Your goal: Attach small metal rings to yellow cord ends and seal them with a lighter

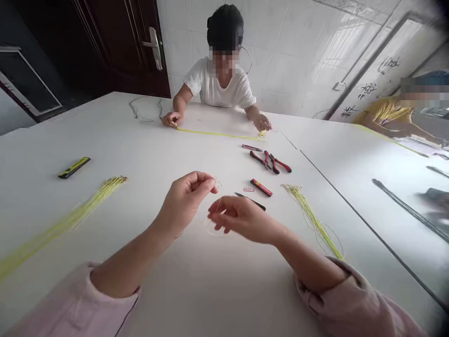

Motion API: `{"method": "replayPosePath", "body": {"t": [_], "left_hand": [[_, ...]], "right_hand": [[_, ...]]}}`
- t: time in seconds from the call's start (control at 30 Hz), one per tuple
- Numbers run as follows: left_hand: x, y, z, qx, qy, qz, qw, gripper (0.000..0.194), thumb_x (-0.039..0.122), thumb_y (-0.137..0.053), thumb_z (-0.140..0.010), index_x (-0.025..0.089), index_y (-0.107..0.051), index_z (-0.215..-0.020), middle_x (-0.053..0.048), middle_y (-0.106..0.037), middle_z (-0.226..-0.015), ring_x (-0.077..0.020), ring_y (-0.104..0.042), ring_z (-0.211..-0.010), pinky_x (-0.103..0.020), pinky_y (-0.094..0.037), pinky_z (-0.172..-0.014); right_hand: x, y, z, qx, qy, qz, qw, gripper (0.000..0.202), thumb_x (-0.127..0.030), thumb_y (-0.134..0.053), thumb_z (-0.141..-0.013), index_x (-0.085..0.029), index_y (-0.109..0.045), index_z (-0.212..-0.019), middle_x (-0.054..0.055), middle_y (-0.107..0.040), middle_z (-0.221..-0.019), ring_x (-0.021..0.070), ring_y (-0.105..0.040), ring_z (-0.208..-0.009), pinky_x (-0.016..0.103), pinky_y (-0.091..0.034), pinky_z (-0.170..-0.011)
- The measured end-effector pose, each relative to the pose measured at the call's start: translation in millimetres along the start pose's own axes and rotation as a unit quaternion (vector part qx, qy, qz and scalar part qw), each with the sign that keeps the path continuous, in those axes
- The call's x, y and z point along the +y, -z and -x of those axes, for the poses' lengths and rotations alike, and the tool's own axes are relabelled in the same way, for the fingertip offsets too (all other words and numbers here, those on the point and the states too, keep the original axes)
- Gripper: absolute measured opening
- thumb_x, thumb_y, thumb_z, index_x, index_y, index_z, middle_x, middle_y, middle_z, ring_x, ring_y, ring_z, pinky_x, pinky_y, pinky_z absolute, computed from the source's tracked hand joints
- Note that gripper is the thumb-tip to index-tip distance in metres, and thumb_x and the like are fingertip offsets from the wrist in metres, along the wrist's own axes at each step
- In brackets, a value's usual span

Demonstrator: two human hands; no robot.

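1. Left of the red box (261, 187) on the white table (224, 290), the left hand (192, 193) shows a closed grip, thumb pressed to forefinger on what appears to be the end of a pale thread (211, 232); a light, steady pinch should stop it slipping.
2. On the near side of the box, the right hand (242, 218) curls loosely, thread passing its fingertips (whether that grip actually holds it, one cannot tell).
3. The thread itself loops slackly, left of and nearer than the box; drawing it gently would probably avoid kinks.
4. Tiny specks (219, 185), left of the box and too small to identify, could scatter under a careless knuckle.
5. Just nearer than the box lies a pointed tool (256, 204), best kept off the thread.
6. Right of the box, yellow strands (317, 221) might snag a passing sleeve.
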State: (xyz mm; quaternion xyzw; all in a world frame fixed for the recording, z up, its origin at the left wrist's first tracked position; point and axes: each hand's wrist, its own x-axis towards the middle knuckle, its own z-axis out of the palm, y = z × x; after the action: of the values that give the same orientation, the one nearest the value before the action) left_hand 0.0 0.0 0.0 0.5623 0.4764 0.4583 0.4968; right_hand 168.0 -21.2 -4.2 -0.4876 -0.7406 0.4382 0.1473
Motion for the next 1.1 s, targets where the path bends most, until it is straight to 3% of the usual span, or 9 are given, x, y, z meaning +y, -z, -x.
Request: {"method": "replayPosePath", "body": {"t": [0.1,0.2,0.3,0.37,0.43,0.5,0.6,0.87,1.1], "left_hand": [[-3.6,3.2,-4.3,0.019,0.003,0.005,1.000,0.020,0.037,-0.059,-0.080,0.018,-0.062,-0.080,0.000,-0.063,-0.078,-0.0072,-0.027,-0.052,-0.027,-0.021,-0.051],[-8.6,5.5,-9.5,0.028,0.012,0.002,1.000,0.020,0.038,-0.060,-0.079,0.018,-0.062,-0.078,0.000,-0.063,-0.078,-0.0076,-0.028,-0.052,-0.027,-0.022,-0.051],[-16.7,5.6,-13.3,0.012,0.036,-0.014,0.999,0.022,0.040,-0.061,-0.077,0.018,-0.062,-0.078,-0.001,-0.064,-0.081,-0.0080,-0.031,-0.054,-0.027,-0.024,-0.053],[-23.2,4.3,-13.8,-0.011,0.063,-0.026,0.998,0.025,0.043,-0.062,-0.076,0.019,-0.063,-0.079,-0.002,-0.065,-0.084,-0.0089,-0.036,-0.056,-0.027,-0.026,-0.055],[-29.6,2.2,-13.0,-0.040,0.090,-0.035,0.995,0.029,0.047,-0.062,-0.075,0.019,-0.064,-0.081,-0.003,-0.066,-0.086,-0.0099,-0.039,-0.058,-0.028,-0.028,-0.057],[-35.1,-0.5,-11.5,-0.072,0.107,-0.042,0.991,0.031,0.049,-0.061,-0.074,0.019,-0.064,-0.082,-0.004,-0.066,-0.088,-0.0107,-0.040,-0.060,-0.028,-0.030,-0.059],[-41.6,-4.9,-10.1,-0.105,0.117,-0.049,0.986,0.030,0.049,-0.061,-0.075,0.019,-0.065,-0.080,-0.004,-0.066,-0.090,-0.0112,-0.041,-0.062,-0.029,-0.033,-0.064],[-52.2,-7.3,-11.8,-0.126,0.154,-0.019,0.980,0.030,0.048,-0.063,-0.074,0.018,-0.066,-0.080,-0.003,-0.062,-0.086,-0.0102,-0.037,-0.061,-0.029,-0.033,-0.065],[-52.4,-5.6,-13.0,-0.119,0.158,0.001,0.980,0.028,0.047,-0.063,-0.074,0.019,-0.066,-0.079,-0.002,-0.062,-0.085,-0.0089,-0.034,-0.058,-0.028,-0.031,-0.062]], "right_hand": [[-25.7,-12.8,41.1,-0.092,0.058,0.121,0.987,0.039,-0.043,-0.055,-0.086,-0.019,-0.061,-0.116,0.008,-0.069,-0.102,0.0201,-0.065,-0.086,0.029,-0.047,-0.070],[-41.3,-7.3,63.3,-0.172,0.117,0.154,0.966,0.044,-0.049,-0.054,-0.086,-0.023,-0.060,-0.121,0.005,-0.068,-0.108,0.0201,-0.065,-0.091,0.028,-0.047,-0.074],[-31.2,18.2,55.2,-0.080,0.126,0.171,0.974,0.036,-0.044,-0.053,-0.088,-0.024,-0.061,-0.117,0.003,-0.067,-0.110,0.0172,-0.063,-0.095,0.026,-0.045,-0.080],[-9.5,38.4,38.2,0.048,0.052,0.233,0.970,0.028,-0.037,-0.049,-0.091,-0.023,-0.063,-0.109,0.005,-0.067,-0.104,0.0167,-0.063,-0.088,0.027,-0.044,-0.075],[16.7,53.6,20.3,0.161,-0.056,0.302,0.938,0.024,-0.034,-0.045,-0.091,-0.022,-0.065,-0.101,0.006,-0.066,-0.102,0.0184,-0.061,-0.086,0.028,-0.042,-0.069],[39.4,59.3,6.6,0.173,-0.108,0.325,0.924,0.023,-0.034,-0.048,-0.089,-0.022,-0.064,-0.100,0.006,-0.066,-0.099,0.0195,-0.060,-0.086,0.028,-0.040,-0.067],[58.4,51.4,-4.8,0.144,-0.111,0.303,0.936,0.024,-0.037,-0.055,-0.084,-0.022,-0.064,-0.100,0.006,-0.064,-0.101,0.0180,-0.058,-0.082,0.027,-0.038,-0.064],[63.9,27.4,-18.4,0.210,-0.098,0.275,0.933,0.007,-0.024,-0.050,-0.081,-0.020,-0.054,-0.077,0.001,-0.063,-0.081,0.0124,-0.048,-0.061,0.026,-0.030,-0.051],[74.5,21.9,-21.7,0.245,-0.031,0.294,0.923,0.005,-0.019,-0.049,-0.082,-0.020,-0.048,-0.077,0.003,-0.062,-0.081,0.0155,-0.052,-0.070,0.027,-0.032,-0.056]]}}
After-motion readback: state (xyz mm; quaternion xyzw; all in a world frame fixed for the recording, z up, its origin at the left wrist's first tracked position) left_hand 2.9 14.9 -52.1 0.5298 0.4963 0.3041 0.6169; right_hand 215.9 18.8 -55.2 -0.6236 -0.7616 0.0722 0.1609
